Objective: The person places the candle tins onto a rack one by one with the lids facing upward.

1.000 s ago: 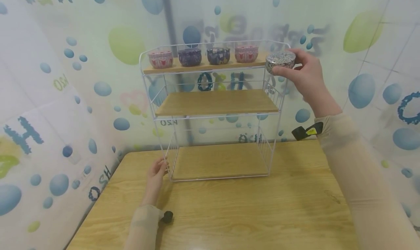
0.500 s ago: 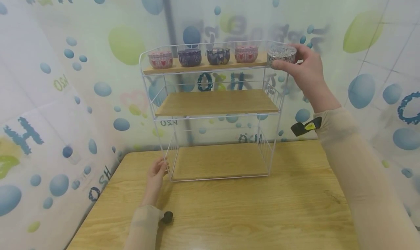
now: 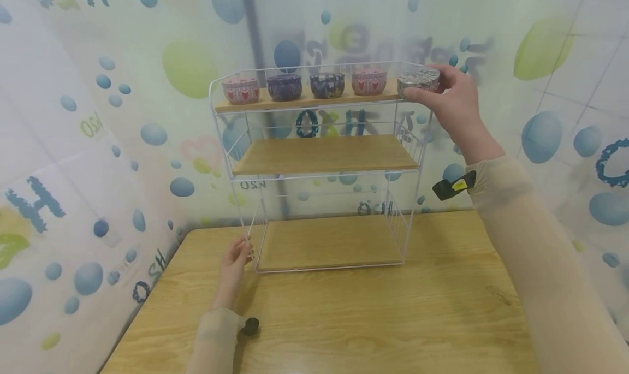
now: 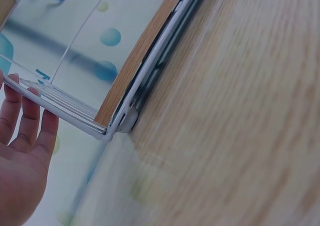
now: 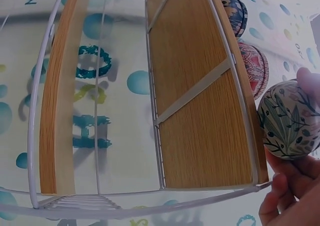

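Observation:
Between thumb and fingers, my right hand holds a round tin with a leaf-and-flower pattern at the right end of the rack's top board. In the right wrist view the tin's patterned base overlaps the board's front edge. To its left stand a pink tin, two dark blue tins and another pink tin in a row. Down at the lower left, my left hand grips the white wire frame, its fingertips curled at the front post.
The white rack has a middle board and a bottom board and stands at the back of a wooden table. A low wire rail runs behind the top board. A patterned curtain surrounds the table.
My right hand has moved the leaf-patterned tin back and slightly left, closer in over the top board beside the pink tin. The left hand stays on the frame.

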`<state>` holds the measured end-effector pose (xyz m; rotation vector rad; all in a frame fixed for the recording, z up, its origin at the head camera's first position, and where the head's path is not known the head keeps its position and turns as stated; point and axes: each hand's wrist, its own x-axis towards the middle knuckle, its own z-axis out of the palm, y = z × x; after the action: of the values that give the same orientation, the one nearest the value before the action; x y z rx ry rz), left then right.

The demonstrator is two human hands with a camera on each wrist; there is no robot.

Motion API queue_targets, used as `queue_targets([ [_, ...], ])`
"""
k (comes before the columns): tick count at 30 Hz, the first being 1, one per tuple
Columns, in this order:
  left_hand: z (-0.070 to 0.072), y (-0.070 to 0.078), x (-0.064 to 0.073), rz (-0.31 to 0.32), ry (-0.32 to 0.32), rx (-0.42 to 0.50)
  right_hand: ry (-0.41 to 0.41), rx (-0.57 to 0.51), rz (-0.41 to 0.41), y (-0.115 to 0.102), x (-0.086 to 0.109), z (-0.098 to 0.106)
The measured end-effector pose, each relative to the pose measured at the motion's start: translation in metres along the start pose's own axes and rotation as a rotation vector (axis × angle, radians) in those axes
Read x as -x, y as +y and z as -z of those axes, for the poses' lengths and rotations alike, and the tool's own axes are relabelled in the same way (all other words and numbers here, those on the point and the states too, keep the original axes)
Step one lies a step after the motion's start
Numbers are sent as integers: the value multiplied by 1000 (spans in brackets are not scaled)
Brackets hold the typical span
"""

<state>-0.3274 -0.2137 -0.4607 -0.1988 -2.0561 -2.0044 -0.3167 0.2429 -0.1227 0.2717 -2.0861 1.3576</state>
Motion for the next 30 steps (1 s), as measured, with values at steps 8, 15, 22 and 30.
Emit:
queue_targets([
  [8,1,-1,-1,-18,3,-18,-3,51,-31,-7,-3,-5],
  [15,0,5,2,29,-7,-27,26,179,-87,-9,-6,-10],
  [22,-5,28,10,27,-18,-33,35,268,-95,-14,-8,-11],
  [30,-5,29,12,14,0,-22,41,294,-93,-18,-5,-15],
])
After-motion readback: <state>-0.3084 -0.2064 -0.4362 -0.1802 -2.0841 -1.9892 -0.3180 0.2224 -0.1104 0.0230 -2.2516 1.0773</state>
